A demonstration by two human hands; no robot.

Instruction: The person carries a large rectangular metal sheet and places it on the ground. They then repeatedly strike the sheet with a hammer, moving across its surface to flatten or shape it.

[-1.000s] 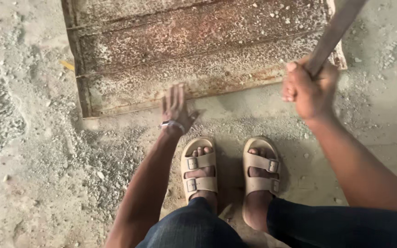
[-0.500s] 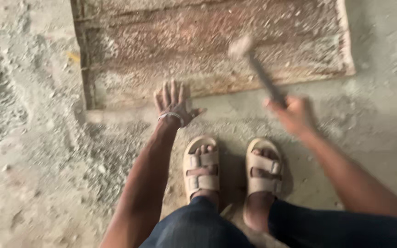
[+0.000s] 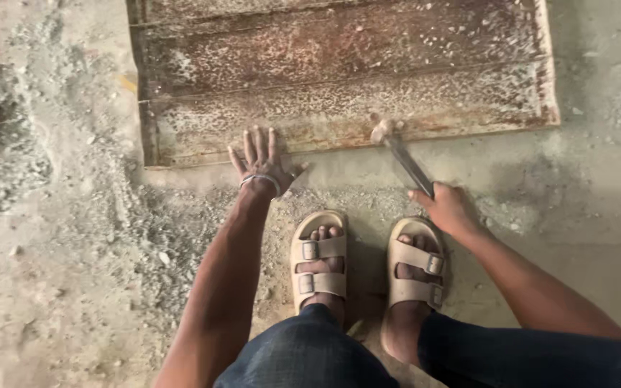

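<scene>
Since half a second ago, our hammer (image 3: 399,152) has swung down; its head now meets the near edge of the rusty corrugated metal sheet (image 3: 339,79) lying on the floor (image 3: 598,187). Our right hand (image 3: 448,208) has its grip clamped on the handle. Our left hand (image 3: 264,159), fingers spread apart, presses flat on the sheet's near edge. Nearer, our sandals (image 3: 364,262) stand on dusty concrete, rubble (image 3: 5,144) far left.

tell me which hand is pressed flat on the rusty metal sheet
The left hand, fingers spread flat on the near edge of the rusty metal sheet. The right hand instead grips a hammer whose head meets that edge.
</scene>
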